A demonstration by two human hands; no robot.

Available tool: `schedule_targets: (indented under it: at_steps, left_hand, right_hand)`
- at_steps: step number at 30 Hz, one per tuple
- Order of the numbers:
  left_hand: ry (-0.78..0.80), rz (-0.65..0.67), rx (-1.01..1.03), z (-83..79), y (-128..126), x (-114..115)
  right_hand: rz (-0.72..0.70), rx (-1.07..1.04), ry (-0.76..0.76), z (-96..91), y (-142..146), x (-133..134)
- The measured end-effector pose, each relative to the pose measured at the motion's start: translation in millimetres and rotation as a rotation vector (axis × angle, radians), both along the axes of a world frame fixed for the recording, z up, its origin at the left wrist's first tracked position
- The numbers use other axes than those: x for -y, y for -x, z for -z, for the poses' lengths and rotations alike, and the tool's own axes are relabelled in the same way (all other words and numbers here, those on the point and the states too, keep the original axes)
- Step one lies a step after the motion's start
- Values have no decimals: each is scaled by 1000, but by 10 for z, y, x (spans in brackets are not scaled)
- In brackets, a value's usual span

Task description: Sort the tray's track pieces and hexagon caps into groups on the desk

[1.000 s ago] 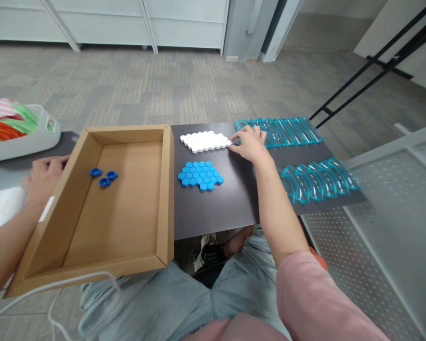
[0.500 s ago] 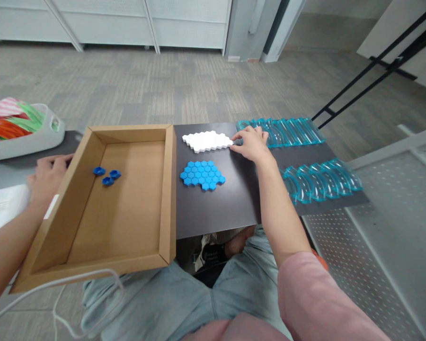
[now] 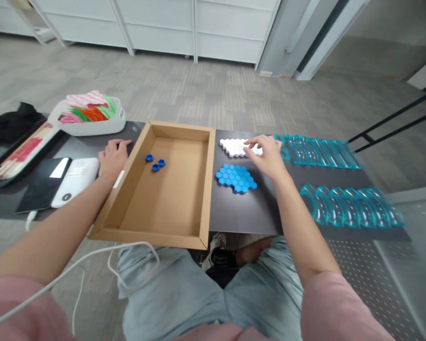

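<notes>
My right hand (image 3: 268,154) hovers over the right end of a white patch of joined hexagon tiles (image 3: 234,147) on the black table, fingers spread and slightly curled, holding nothing. Just nearer lies a blue patch of joined hexagon tiles (image 3: 236,178). My left hand (image 3: 112,157) rests flat on the table against the left outer wall of an open cardboard box (image 3: 203,189). Three loose blue hexagon pieces (image 3: 155,163) lie inside the box near its far left corner.
Two rows of clear turquoise curved pieces (image 3: 317,151) (image 3: 351,206) lie on the right. On the left are a white bin of coloured strips (image 3: 88,116), a white device (image 3: 75,174), a black pad (image 3: 42,184) and a tray (image 3: 16,154). A white cable (image 3: 102,253) crosses my lap.
My right hand lifted from the white patch's right tip and shifted left over it. The view swung left, bringing the bin, tray and white device into sight. My left hand stayed beside the box.
</notes>
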State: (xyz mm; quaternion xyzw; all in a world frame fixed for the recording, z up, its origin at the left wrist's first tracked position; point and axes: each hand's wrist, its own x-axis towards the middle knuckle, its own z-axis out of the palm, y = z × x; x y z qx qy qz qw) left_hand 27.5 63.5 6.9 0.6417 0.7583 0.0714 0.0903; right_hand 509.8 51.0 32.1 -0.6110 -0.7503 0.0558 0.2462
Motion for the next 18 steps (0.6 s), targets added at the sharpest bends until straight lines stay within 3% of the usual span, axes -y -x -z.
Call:
schedule_targets:
  at_steps: [6, 10, 14, 18]
  left_hand:
    - [-65, 27, 39, 62, 41, 13]
    - [-105, -12, 2, 129, 47, -8]
    - [-136, -12, 21, 164, 49, -27]
    - [-143, -5, 48, 142, 44, -4]
  right_hand:
    - [-634, 115, 106, -297, 1472, -17]
    - [-707, 354, 196, -237, 2234, -305]
    - [-720, 428, 230, -109, 2549, -452]
    - [-668, 293, 214, -268, 2341, -339]
